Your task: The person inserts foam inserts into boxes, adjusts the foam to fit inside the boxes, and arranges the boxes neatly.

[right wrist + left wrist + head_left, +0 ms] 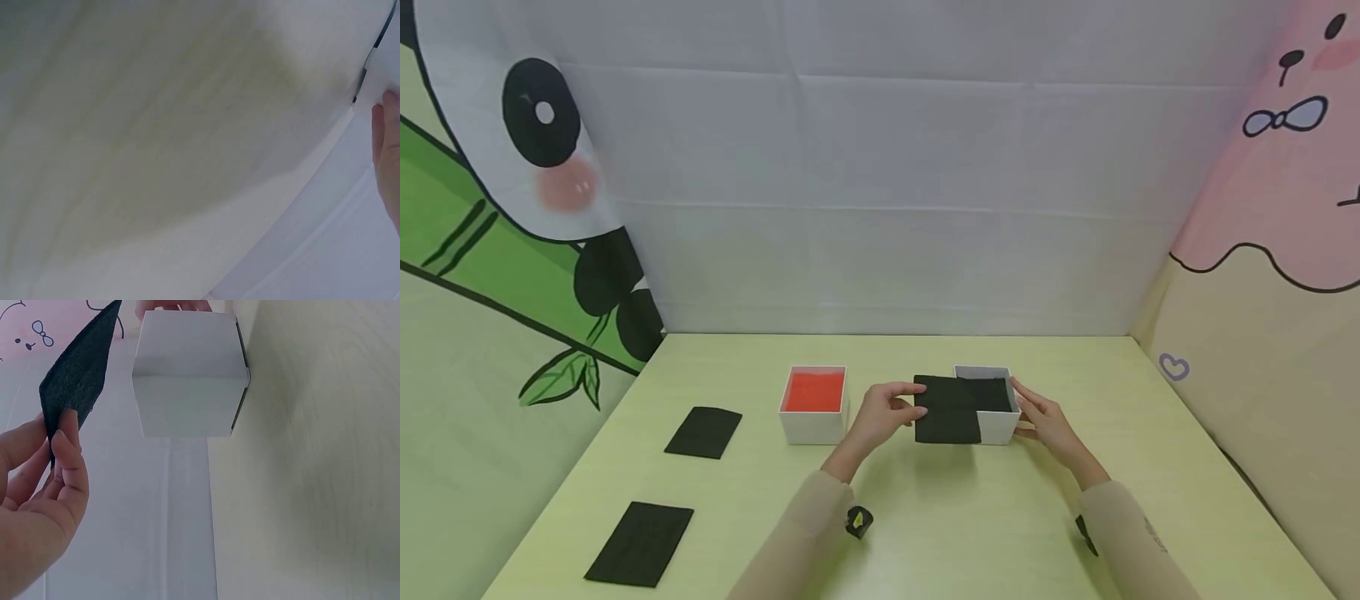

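My left hand (883,410) pinches a flat black cloth piece (947,410) by its left edge, thumb on one face and fingers on the other. In the head view the cloth piece overlaps the left part of a white box (997,428) with black material inside. The left wrist view shows the cloth piece (78,375) tilted and apart from the white box (187,381). At the box's right side, my right hand (1051,425) touches the outer wall. Its fingers (390,122) lie straight against the wall in the right wrist view.
A second white box (814,428), filled with flat red material, stands left of my left hand. Two more black cloth pieces lie on the table's left side, one farther back (703,432) and one nearer (640,543). A pale curtain (895,208) hangs behind the table.
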Tool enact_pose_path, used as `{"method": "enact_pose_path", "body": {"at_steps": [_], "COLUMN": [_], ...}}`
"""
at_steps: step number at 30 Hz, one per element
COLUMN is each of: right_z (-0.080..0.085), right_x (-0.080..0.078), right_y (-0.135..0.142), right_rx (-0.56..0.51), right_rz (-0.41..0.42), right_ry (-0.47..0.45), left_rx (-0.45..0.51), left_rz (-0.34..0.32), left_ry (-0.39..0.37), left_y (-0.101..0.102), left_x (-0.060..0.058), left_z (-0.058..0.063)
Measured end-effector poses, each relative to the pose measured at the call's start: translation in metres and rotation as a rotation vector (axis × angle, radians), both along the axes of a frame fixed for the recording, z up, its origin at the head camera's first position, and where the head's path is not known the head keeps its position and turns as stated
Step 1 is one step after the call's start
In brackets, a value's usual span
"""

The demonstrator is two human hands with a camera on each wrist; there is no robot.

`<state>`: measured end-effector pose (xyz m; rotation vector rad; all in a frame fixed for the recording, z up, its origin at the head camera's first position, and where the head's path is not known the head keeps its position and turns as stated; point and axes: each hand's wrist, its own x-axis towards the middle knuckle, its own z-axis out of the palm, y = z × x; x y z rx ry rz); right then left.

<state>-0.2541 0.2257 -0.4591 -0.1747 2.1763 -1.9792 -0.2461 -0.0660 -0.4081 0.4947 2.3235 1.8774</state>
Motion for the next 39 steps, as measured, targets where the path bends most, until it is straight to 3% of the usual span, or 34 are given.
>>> {"method": "enact_pose_path", "body": {"at_steps": [4,6,8,11,23,31,39], "right_z": [-0.001,-0.001,-0.001,0.0,0.0,-0.003,-0.003], "right_x": [0.0,0.0,0.0,0.001,-0.001,-0.001,-0.002], "right_y": [0.0,0.0,0.0,0.001,0.0,0.002,0.0], "right_rx": [0.007,0.015,0.025,0.036,0.042,0.017,0.03], "right_rz": [-0.002,-0.003,-0.006,-0.007,-0.02,-0.007,-0.017], "right_ry": [0.002,0.001,-0.001,-0.003,0.0,0.004,0.012], "left_rx": [0.03,0.026,0.002,-0.032,-0.149,-0.291,-0.495], "left_rz": [0.034,0.051,0.068,0.081,0.101,0.07,0.074], "left_ry": [0.018,0.028,0.043,0.063,0.08,0.065,0.153], "left_y": [0.013,0.019,0.026,0.036,0.064,0.077,0.083], "left_x": [0.0,-0.005,-0.013,-0.029,-0.045,-0.05,-0.053], "left_z": [0.014,0.014,0.01,-0.007,-0.008,-0.007,-0.012]}}
